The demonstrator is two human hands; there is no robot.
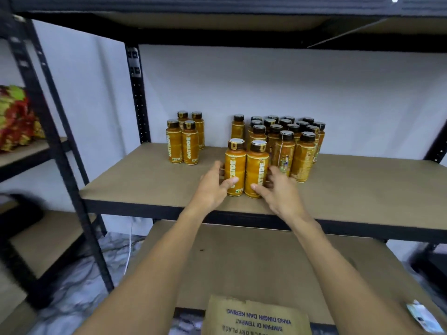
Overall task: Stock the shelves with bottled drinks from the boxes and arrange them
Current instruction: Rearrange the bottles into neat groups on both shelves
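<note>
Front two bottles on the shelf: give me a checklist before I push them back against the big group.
1. Left hand grips left front bottle: ok.
2. Right hand grips right front bottle: ok.
3. Both upright, capped: ok.
4. Big group standing tidy: ok.
5. Straight path back free: not ok, single bottle stands behind.
6. Caps sealed: cannot tell.
</note>
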